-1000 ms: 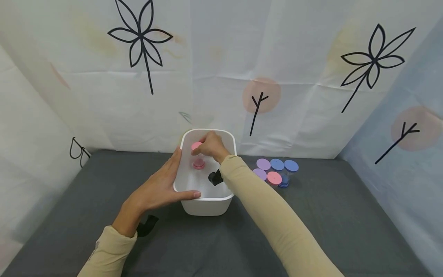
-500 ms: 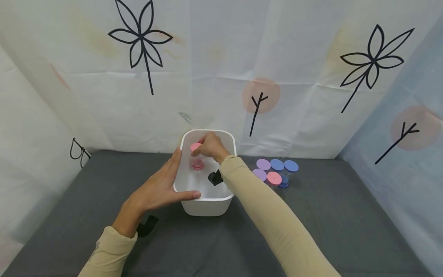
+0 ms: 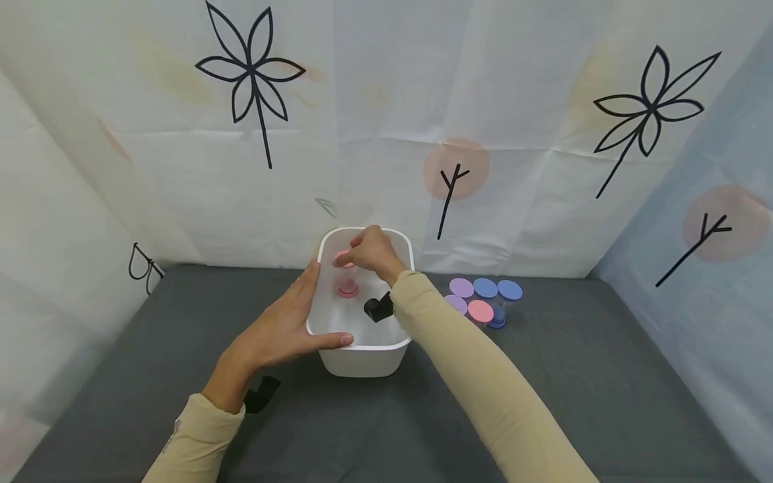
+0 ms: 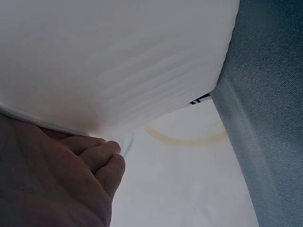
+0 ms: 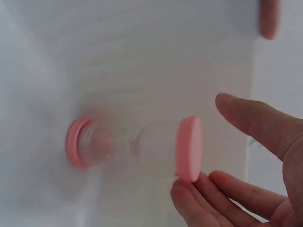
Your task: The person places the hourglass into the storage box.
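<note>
An hourglass sand timer (image 5: pixel 154 146) with pink caps and a clear body stands upright in the white plastic tub (image 3: pixel 362 349). My right hand (image 3: pixel 374 253) reaches into the tub at the timer's top. In the right wrist view its fingers (image 5: pixel 196 205) lie at the edge of the upper cap, and the thumb stands apart from it. My left hand (image 3: pixel 280 322) holds the tub's near left corner, thumb over the front rim and fingers along the left side. From the left wrist, those fingers (image 4: pixel 102 156) show just under the rim, against the outer wall.
To the right of the tub stands a group of timers with purple lids (image 3: pixel 461 288), blue lids (image 3: pixel 510 290) and one pink lid (image 3: pixel 480 311), partly behind my right sleeve. A patterned white cloth (image 3: pixel 386 100) hangs behind the dark grey table (image 3: pixel 604 362).
My right hand has risen slightly at the pink cap, while the timer stays upright in the tub. The left hand keeps its place at the corner. The head view has shifted a little.
</note>
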Demonstrator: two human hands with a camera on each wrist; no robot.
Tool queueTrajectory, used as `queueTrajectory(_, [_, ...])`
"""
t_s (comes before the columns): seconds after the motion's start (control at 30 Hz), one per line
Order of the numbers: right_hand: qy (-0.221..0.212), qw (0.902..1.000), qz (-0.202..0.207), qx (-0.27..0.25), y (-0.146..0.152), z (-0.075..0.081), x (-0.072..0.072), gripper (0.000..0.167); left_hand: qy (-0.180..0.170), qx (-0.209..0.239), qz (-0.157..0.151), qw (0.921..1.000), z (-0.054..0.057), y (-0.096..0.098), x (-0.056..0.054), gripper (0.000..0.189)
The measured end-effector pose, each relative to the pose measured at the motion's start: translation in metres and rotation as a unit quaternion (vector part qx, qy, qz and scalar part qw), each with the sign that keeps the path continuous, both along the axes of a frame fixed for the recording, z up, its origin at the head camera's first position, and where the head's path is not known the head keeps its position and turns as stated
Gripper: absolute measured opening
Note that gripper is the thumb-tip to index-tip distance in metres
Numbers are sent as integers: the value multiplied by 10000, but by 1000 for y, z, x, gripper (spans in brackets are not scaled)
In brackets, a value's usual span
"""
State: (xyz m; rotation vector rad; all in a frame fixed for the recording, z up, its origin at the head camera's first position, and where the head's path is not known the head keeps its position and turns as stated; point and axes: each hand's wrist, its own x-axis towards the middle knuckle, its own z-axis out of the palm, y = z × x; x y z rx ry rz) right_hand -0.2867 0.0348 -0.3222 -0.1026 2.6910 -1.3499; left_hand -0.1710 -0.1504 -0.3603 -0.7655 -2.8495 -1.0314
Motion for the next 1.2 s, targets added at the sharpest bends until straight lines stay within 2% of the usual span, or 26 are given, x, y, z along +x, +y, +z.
queueTrajectory(0.23, [90, 9996, -47, -278, 10, 20, 3, 55, 76, -88, 64, 9999, 0, 0, 0, 130])
queueTrajectory(0.5, [177, 9943, 248, -1018, 27, 39, 19, 58, 61, -69, 55, 9999, 0, -1, 0, 129])
queueTrajectory(0.97, [641, 9740, 687, -2063, 78, 48, 56, 53, -14, -88, 63, 9999, 0, 1, 0, 131])
queueTrajectory(1.2, [640, 9672, 766, -2336, 101, 45, 75, 56, 53, -111, 35, 9999, 0, 1, -1, 130])
